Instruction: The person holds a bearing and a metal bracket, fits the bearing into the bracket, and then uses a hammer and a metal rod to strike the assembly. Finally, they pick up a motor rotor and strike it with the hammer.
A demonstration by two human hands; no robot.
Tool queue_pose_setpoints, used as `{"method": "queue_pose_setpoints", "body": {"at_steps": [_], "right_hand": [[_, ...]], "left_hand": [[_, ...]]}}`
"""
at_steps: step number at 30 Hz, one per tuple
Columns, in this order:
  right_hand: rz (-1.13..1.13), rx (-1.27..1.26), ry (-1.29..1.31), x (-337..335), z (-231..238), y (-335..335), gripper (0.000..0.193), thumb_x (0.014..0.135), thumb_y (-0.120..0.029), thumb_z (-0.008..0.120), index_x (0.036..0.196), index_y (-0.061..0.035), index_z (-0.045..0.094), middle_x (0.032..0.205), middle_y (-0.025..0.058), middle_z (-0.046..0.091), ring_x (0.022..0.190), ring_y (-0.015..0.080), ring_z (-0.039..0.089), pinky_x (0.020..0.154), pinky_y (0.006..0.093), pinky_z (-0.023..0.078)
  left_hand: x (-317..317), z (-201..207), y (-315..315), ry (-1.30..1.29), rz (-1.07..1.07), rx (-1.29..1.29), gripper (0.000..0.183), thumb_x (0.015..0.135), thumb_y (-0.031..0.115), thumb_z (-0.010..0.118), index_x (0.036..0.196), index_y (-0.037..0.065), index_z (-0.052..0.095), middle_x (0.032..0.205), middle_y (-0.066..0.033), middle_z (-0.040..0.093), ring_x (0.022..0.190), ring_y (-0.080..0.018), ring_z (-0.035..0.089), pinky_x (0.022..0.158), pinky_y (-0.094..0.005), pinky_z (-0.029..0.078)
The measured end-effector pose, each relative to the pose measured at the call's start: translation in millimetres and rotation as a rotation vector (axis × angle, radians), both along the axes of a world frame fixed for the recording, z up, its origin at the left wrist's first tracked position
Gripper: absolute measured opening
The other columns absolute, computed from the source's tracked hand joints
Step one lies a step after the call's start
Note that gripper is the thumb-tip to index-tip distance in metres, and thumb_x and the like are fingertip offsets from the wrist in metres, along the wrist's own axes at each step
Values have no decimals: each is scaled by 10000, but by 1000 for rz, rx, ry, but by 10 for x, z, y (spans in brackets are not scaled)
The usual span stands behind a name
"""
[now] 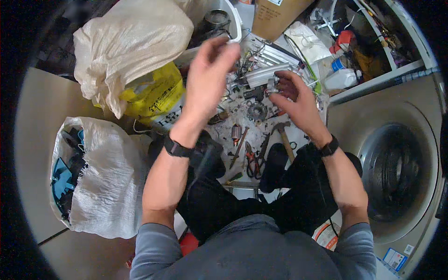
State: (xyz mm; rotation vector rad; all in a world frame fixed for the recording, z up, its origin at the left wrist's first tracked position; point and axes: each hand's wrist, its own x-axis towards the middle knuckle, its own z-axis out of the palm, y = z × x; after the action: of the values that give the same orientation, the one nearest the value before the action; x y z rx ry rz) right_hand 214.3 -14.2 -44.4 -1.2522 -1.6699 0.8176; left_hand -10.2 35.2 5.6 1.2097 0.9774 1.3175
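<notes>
My left hand (210,77) is raised over the rim of a white tub (237,23). Its thumb and fingers are apart, and nothing shows between them. To the right, my right hand (298,102) has its fingers curled round a small silvery metal part (272,86), whose exact kind I cannot make out. Below it on the littered work surface lie a round metal ring-shaped part (257,111), a motor armature with copper windings (236,134), a hammer (285,140) and red-handled pliers (252,161). Aluminium profiles (267,74) lie beyond the right hand's fingers.
A white woven sack of scrap (105,182) stands at the left, below a beige sack (135,42) and a yellow bag (156,95). A cardboard box (280,16) stands at the far side. At the right are a white bottle (343,79) and a washing machine's round door (396,170).
</notes>
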Motion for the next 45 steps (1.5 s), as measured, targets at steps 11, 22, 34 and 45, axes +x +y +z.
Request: {"method": "queue_pose_setpoints", "body": {"at_steps": [11, 22, 34, 45], "right_hand": [[-122, -759, -374, 368, -3623, -1072, 560, 822, -315, 761, 1235, 24, 594, 1090, 202, 703, 944, 311, 685, 825, 388, 525], [46, -764, -637, -177, -3485, -887, 683, 774, -289, 756, 1318, 29, 494, 1164, 292, 617, 1080, 463, 604, 917, 514, 501], [-53, -688, -727, 14, -3932, -1108, 576, 780, -181, 720, 1278, 25, 516, 1143, 267, 593, 1074, 452, 587, 904, 509, 506], [0, -356, -882, -293, -3901, -758, 485, 809, -103, 642, 1281, -67, 542, 1235, 244, 513, 1068, 449, 588, 826, 506, 544]], "left_hand": [[-295, -86, 286, 418, 50, 159, 444, 850, 287, 742, 1162, -22, 676, 920, -69, 721, 793, -128, 629, 716, -255, 491], [-376, -176, 151, 630, 27, 173, 281, 845, 123, 770, 1084, 2, 686, 937, -66, 699, 819, -141, 638, 744, -283, 509], [-194, -118, 133, 842, -1, 240, 257, 860, 96, 775, 1074, -12, 683, 992, -61, 704, 878, -126, 649, 807, -272, 522], [-187, -135, 141, 861, -7, 338, 245, 816, 54, 774, 1032, -4, 675, 999, -97, 691, 891, -199, 666, 814, -293, 520]]}}
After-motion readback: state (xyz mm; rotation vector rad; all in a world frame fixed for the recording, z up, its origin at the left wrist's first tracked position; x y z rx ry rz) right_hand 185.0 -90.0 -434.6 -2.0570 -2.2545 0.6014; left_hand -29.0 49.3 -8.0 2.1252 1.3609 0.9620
